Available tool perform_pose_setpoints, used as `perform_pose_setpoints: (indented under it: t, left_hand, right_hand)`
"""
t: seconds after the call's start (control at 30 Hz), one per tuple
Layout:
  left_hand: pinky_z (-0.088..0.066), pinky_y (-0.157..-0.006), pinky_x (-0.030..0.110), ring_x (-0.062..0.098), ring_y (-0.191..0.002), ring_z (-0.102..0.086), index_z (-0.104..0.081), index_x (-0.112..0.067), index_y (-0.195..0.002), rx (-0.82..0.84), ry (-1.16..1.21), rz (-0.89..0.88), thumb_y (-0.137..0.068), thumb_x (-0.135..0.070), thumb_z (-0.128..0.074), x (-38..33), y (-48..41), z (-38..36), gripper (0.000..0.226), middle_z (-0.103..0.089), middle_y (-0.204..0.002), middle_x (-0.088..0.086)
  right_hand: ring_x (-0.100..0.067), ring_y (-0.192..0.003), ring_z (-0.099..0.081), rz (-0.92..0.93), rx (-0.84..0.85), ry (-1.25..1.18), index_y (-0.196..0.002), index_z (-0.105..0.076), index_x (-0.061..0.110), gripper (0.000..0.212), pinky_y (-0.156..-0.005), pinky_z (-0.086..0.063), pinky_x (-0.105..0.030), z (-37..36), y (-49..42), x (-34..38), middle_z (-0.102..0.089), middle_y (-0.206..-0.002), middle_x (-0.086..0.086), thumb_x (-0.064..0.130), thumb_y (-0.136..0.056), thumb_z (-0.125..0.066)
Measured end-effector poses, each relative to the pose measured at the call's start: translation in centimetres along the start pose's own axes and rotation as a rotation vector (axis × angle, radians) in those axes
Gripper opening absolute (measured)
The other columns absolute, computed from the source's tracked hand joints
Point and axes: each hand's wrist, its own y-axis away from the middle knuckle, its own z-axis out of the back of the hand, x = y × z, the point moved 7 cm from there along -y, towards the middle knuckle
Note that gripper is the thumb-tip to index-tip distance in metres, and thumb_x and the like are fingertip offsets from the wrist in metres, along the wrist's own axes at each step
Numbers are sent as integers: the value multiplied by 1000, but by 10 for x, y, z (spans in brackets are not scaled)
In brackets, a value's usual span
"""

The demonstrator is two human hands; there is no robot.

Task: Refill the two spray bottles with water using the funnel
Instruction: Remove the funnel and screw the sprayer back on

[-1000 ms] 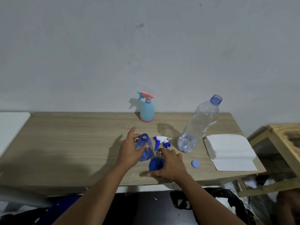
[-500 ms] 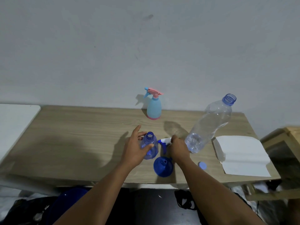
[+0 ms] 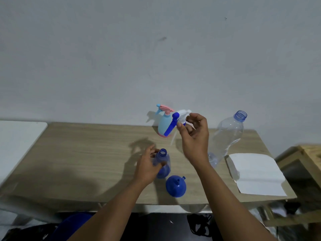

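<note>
1. The blue spray bottle is stood on the desk at lower centre of the frame, with its neck uncapped.
2. That bottle is gripped by the left hand. The fingers are curled round its left side and the thumb is laid across its front.
3. The white-and-blue trigger head is held in the air at mid-frame, pinched by the right hand between the thumb and bent fingers. Its blue lever is pointed down and left, and a thin dip tube is hung beneath it.
4. The blue funnel is laid on the desk just below and right of the blue spray bottle, wide mouth down and spout up. It is touched by neither hand.
5. The pale blue spray bottle, with its pink trigger fitted, is stood at the back of the desk by the wall. It is partly covered by the trigger head.
6. A clear water bottle, uncapped, is stood to the right of the right hand. Its water level cannot be told.
7. A folded white paper is laid at the right end of the desk.
</note>
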Motion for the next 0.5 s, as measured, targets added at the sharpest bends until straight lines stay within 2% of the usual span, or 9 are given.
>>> perform_pose_setpoints:
  t: [0.1,0.23,0.5]
  left_hand:
    - [-55,-94,37,6,-107,-62,-48,-23,-134,19,-9,12,-69,-16,-88,-2,0,-1,76,-63,-109,-20]
    - [-54,-98,40,9,-110,-59,-45,-25,-134,23,-14,36,-72,-19,-87,-3,0,-1,76,-61,-113,-16]
    - [-53,-99,44,14,-112,-59,-46,-25,-133,16,-7,47,-72,-20,-87,-1,-2,0,74,-62,-120,-9]
  right_hand:
    - [7,-82,-64,17,33,-26,-115,-49,11,37,-73,-50,-12,-12,7,9,-58,-105,6,-8,-89,-66]
    - [-1,-88,-67,59,67,-18,-117,-49,9,38,-78,-52,-16,-21,10,17,-61,-109,3,-7,-89,-67]
    - [1,-94,-66,111,61,10,-119,-48,7,39,-78,-53,-15,-27,12,23,-60,-111,3,-6,-88,-68]
